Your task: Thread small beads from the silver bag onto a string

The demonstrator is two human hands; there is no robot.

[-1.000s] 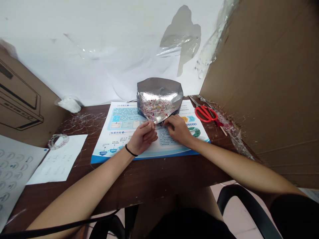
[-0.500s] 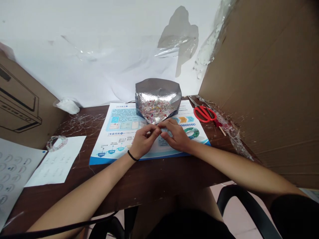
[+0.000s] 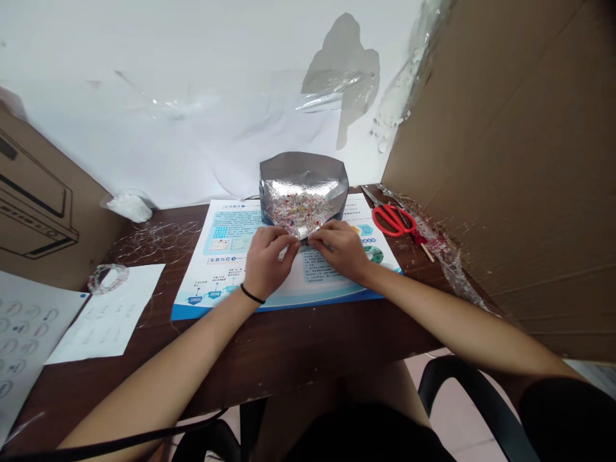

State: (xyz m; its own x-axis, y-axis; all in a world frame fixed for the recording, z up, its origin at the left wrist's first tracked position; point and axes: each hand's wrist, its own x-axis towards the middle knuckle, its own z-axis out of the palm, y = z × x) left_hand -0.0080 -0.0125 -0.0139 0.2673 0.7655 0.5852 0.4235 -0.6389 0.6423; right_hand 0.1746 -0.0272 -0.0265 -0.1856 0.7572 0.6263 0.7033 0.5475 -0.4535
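An open silver foil bag (image 3: 304, 168) stands on the printed sheet, with many small coloured beads (image 3: 301, 210) heaped inside. Right at its front lip, my left hand (image 3: 270, 260) is closed in a pinch, thumb against forefinger. My right hand (image 3: 341, 251) pinches in the same way a little to the right, its fingertips close to the left hand's. Whether the fingertips grip the bag's lip or something thin between them, I cannot tell. A black band circles my left wrist.
Red-handled scissors (image 3: 393, 219) lie right of the bag beside crumpled clear plastic (image 3: 450, 269). Leftward are tangled clear thread (image 3: 154, 240) and a beaded ring (image 3: 108, 280) on white paper (image 3: 103, 327). Cardboard walls (image 3: 505, 160) flank the table. The blue-and-white sheet (image 3: 192, 305) lies beneath the hands.
My fingertips have come slightly apart and moved up to the bag's front lip. Both hands stay pinched. The bag, scissors and papers keep their places.
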